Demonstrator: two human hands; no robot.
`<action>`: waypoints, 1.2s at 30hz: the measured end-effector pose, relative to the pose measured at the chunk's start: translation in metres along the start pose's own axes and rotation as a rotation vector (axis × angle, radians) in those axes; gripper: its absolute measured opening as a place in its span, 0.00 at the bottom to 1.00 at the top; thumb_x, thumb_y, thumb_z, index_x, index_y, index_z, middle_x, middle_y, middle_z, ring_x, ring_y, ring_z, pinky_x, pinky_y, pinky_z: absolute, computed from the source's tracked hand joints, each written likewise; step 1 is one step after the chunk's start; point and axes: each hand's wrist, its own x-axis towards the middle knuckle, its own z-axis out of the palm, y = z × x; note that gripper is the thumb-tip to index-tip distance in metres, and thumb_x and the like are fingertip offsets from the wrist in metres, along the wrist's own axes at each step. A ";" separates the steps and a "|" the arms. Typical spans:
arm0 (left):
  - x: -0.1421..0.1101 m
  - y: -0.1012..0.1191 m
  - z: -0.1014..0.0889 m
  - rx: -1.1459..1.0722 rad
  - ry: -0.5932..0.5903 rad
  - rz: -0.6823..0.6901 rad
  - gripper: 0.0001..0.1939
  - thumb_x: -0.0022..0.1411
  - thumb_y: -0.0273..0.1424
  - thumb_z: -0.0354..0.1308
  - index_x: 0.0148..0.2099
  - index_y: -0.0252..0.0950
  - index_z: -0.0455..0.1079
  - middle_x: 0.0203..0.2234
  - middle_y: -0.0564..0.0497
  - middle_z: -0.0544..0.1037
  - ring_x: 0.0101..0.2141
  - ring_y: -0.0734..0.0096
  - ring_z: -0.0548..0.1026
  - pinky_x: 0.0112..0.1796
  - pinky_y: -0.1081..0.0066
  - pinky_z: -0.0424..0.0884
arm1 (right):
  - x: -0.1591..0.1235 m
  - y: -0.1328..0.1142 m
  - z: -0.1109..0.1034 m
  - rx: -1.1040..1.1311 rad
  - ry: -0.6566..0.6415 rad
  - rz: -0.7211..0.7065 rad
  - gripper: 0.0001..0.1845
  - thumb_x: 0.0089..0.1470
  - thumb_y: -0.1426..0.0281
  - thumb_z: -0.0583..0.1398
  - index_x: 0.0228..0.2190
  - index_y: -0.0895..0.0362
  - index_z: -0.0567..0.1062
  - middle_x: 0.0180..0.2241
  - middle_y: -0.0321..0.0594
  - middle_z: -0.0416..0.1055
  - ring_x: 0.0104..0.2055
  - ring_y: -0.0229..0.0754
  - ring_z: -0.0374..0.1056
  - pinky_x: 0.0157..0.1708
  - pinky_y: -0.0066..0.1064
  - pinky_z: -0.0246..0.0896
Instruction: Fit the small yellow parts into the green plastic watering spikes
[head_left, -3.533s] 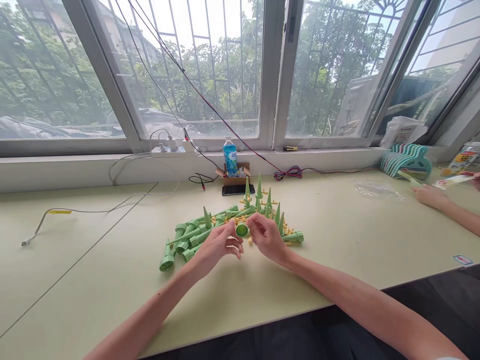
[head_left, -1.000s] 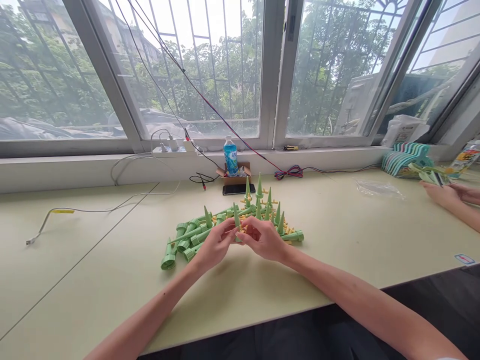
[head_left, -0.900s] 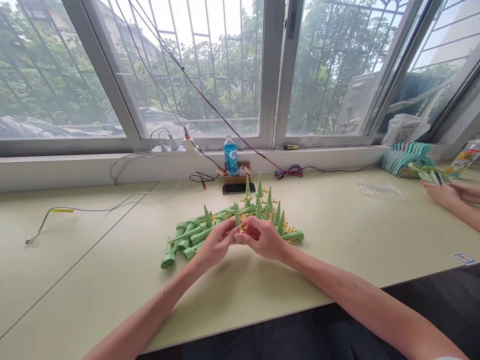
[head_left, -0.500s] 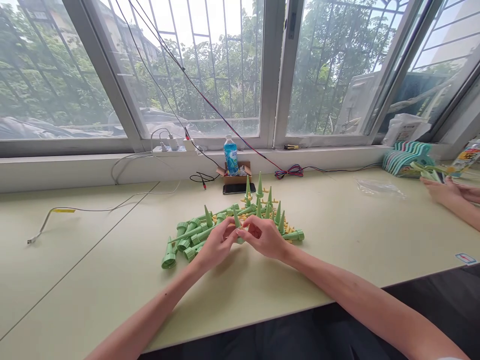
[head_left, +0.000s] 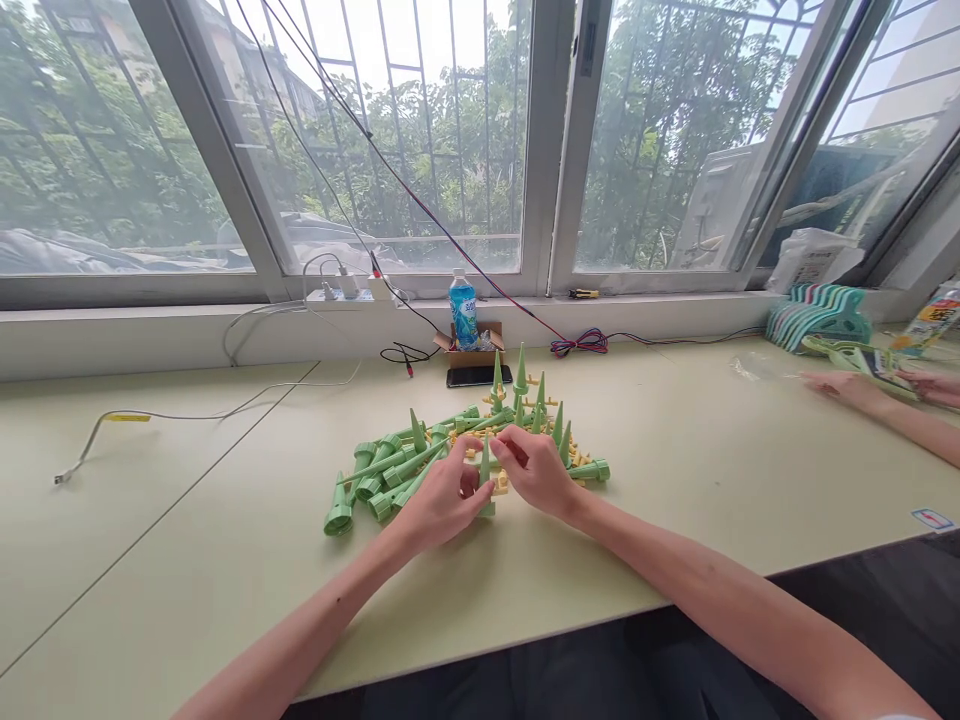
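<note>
My left hand (head_left: 442,497) grips a green plant watering spike (head_left: 486,465), its tip up and its wide collar near the table. A small yellow valve (head_left: 501,484) sticks out of the spike's right side. My right hand (head_left: 534,470) is curled beside the spike's tip, fingers bent together; what they pinch, if anything, is hidden. Behind both hands lies a pile of green spikes (head_left: 386,462), some on their sides and several upright with yellow valves fitted. Loose yellow valves (head_left: 577,448) lie among them, partly covered by my right hand.
Behind the pile are a black phone (head_left: 478,376), a small cardboard box (head_left: 491,340) and a blue bottle (head_left: 463,312). A white cable (head_left: 187,418) crosses the left side. At far right, another person's hand (head_left: 840,385) is near green hangers (head_left: 817,318).
The held spike has come down and toward me, its yellow valve now exposed. My right fingers are higher along it. The other person's hand has shifted left across the table.
</note>
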 end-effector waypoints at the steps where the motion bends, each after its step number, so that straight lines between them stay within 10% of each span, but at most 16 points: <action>1: 0.000 0.000 0.000 -0.001 0.000 -0.006 0.17 0.62 0.34 0.52 0.52 0.39 0.54 0.17 0.63 0.64 0.20 0.74 0.61 0.25 0.74 0.59 | 0.000 0.000 0.000 -0.001 0.000 -0.002 0.15 0.64 0.64 0.53 0.27 0.57 0.68 0.17 0.29 0.57 0.19 0.32 0.50 0.21 0.25 0.46; 26: 0.000 -0.008 -0.003 0.370 0.131 0.022 0.10 0.65 0.32 0.46 0.44 0.40 0.68 0.14 0.60 0.64 0.18 0.71 0.63 0.26 0.73 0.60 | -0.001 -0.002 -0.001 -0.013 -0.035 0.005 0.16 0.65 0.63 0.52 0.28 0.57 0.68 0.19 0.30 0.57 0.20 0.33 0.50 0.22 0.26 0.49; 36: 0.003 -0.002 -0.009 0.233 0.451 0.085 0.05 0.65 0.33 0.51 0.39 0.38 0.67 0.24 0.57 0.71 0.17 0.78 0.62 0.25 0.75 0.63 | -0.001 -0.004 -0.003 -0.108 -0.093 -0.022 0.13 0.64 0.67 0.51 0.30 0.57 0.70 0.20 0.32 0.61 0.21 0.34 0.54 0.25 0.26 0.52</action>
